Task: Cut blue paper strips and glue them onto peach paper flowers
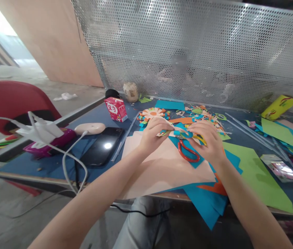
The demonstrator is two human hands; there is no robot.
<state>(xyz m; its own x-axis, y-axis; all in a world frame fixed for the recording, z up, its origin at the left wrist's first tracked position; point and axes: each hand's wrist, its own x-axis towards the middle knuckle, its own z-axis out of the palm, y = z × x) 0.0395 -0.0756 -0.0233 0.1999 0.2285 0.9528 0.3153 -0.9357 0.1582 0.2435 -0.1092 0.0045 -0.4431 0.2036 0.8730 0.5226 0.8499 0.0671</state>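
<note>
- Where the worktop (50,167) reaches its left end, well apart from the left hand, a white plug adapter (41,133) sits above a purple object (62,136).
- Nearer, but left of the left hand: a white oval device (90,128) on a cable, a black phone (103,147), and, farther back, a pink drink carton (115,109).
- Just beyond the left hand lies a fringed paper flower (153,113) with an orange centre.
- The left hand (154,134) pinches one end of a small fringed paper strip (179,133), raised over a pale peach sheet (146,174).
- The strip is between the two hands; its exact folds are blurred.
- Under the strip, close to the right hand, scissors (188,157) rest with a red loop showing on blue paper; a yellow loop beside that hand seems to belong to them.
- The right hand (207,140), fingers bent, appears to pinch the strip's other end.
- Right of the right hand: a green sheet (255,173), a shiny packet (283,167) and, farther back, a yellow box (278,107).
- The step in hand looks like shaping the strip by fingertip; the next move probably calls for a steady left pinch while the right fingers adjust the paper.
</note>
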